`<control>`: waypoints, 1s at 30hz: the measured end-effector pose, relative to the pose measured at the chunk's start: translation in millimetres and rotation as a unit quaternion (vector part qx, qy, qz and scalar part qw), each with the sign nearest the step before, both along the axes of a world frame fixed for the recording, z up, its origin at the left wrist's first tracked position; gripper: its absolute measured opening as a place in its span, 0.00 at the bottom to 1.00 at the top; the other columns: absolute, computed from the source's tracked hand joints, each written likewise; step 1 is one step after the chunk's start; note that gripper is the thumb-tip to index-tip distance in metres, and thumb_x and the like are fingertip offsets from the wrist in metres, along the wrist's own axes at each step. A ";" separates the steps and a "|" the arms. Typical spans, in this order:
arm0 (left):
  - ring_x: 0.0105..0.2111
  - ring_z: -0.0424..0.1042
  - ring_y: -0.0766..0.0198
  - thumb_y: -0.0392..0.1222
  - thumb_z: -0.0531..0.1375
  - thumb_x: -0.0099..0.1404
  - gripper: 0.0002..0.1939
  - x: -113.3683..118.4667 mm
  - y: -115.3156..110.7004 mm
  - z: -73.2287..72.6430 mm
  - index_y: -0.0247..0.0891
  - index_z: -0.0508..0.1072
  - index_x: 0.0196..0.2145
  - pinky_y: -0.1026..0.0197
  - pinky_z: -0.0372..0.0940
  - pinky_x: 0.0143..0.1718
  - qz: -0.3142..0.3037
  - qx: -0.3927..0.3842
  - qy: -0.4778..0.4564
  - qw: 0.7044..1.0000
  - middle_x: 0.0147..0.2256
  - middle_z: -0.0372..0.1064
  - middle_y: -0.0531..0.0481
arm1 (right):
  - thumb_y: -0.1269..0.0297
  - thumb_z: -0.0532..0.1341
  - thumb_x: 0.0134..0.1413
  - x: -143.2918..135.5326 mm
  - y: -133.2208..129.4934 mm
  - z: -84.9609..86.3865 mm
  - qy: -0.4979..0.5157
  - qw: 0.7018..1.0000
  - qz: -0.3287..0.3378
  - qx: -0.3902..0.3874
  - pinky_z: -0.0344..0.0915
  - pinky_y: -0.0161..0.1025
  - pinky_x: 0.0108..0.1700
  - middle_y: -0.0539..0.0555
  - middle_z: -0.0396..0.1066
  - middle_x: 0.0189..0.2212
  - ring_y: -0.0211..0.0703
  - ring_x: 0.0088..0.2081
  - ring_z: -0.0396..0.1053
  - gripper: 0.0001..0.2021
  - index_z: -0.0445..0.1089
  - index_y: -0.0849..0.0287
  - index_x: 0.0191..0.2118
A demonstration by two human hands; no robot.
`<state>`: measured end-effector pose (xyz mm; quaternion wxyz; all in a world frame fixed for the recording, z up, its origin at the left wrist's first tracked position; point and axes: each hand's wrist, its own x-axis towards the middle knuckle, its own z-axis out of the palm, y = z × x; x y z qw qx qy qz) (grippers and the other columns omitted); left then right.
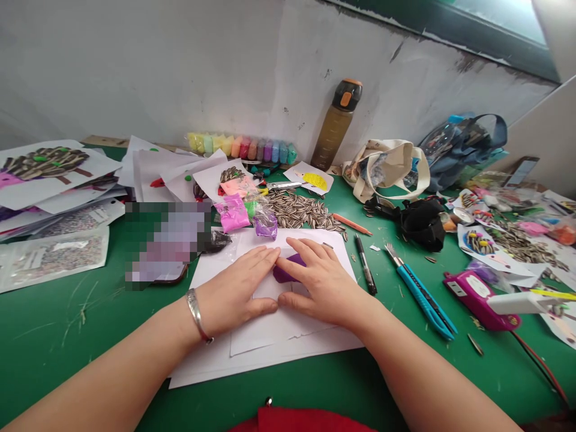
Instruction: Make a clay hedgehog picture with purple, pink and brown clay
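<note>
Red cloth (pixel 310 420), open hands (pixel 236 285) (pixel 321 281) partly covering purple shape (pixel 283 275) on paper (pixel 216 364), seeds (pixel 297 210) beyond.

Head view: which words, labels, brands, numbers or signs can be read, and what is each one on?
None can be read with certainty.
Front speckled packet at the left: pale label, print too small and blurred.
Magenta device at the right: white label patches, too small to read.
Brown drink bottle: pale marks up its side, no legible figures.
Grey wall: small dark marks, not readable as letters.
</note>
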<state>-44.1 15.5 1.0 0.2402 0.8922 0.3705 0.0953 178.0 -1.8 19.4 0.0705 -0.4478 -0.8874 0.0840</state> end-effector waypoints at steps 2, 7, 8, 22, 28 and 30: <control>0.66 0.49 0.44 0.50 0.59 0.63 0.39 -0.2 0.2 -0.7 0.35 0.50 0.66 0.41 0.52 0.64 -0.001 0.002 -0.004 1.000 0.66 0.48 0.35 | 0.48 0.58 0.58 -0.1 0.1 -0.1 -0.002 1.000 0.008 -0.002 0.50 0.61 0.59 0.60 0.51 0.65 0.61 0.63 0.49 0.26 0.63 0.49 0.60; 0.66 0.48 0.44 0.50 0.60 0.63 0.39 -0.7 0.5 -1.9 0.37 0.49 0.66 0.41 0.52 0.64 -0.001 0.000 -0.004 1.000 0.66 0.48 0.36 | 0.47 0.59 0.58 -0.8 -0.1 0.9 0.001 1.000 0.007 -0.007 0.50 0.61 0.59 0.59 0.52 0.65 0.60 0.63 0.49 0.26 0.64 0.47 0.60; 0.66 0.48 0.44 0.50 0.60 0.63 0.39 -0.7 0.5 -1.8 0.36 0.49 0.66 0.41 0.51 0.64 -0.001 -0.001 -0.003 1.000 0.66 0.48 0.36 | 0.48 0.59 0.57 -1.0 -0.1 1.0 0.001 1.000 0.009 -0.007 0.50 0.61 0.59 0.59 0.51 0.65 0.60 0.63 0.49 0.26 0.63 0.47 0.60; 0.65 0.49 0.43 0.48 0.61 0.61 0.40 -0.8 0.9 -2.8 0.38 0.50 0.66 0.40 0.52 0.64 -0.002 0.004 -0.011 1.000 0.66 0.48 0.36 | 0.55 0.60 0.58 -2.5 -1.7 0.5 0.002 0.999 0.043 0.011 0.45 0.61 0.62 0.58 0.51 0.65 0.56 0.63 0.49 0.18 0.69 0.49 0.54; 0.65 0.50 0.44 0.50 0.61 0.62 0.40 0.2 0.7 -0.8 0.37 0.50 0.66 0.41 0.52 0.64 -0.002 0.001 0.000 1.000 0.66 0.49 0.36 | 0.53 0.61 0.57 3.0 -0.5 2.1 0.036 0.999 0.036 -0.017 0.47 0.62 0.62 0.60 0.52 0.65 0.58 0.63 0.50 0.26 0.62 0.50 0.60; 0.65 0.49 0.44 0.50 0.60 0.62 0.40 0.8 0.1 1.3 0.35 0.49 0.66 0.41 0.52 0.64 0.005 -0.004 0.018 1.000 0.66 0.48 0.35 | 0.55 0.60 0.58 7.3 0.7 0.9 0.064 0.998 0.015 -0.012 0.52 0.59 0.61 0.60 0.54 0.63 0.56 0.61 0.53 0.22 0.64 0.51 0.58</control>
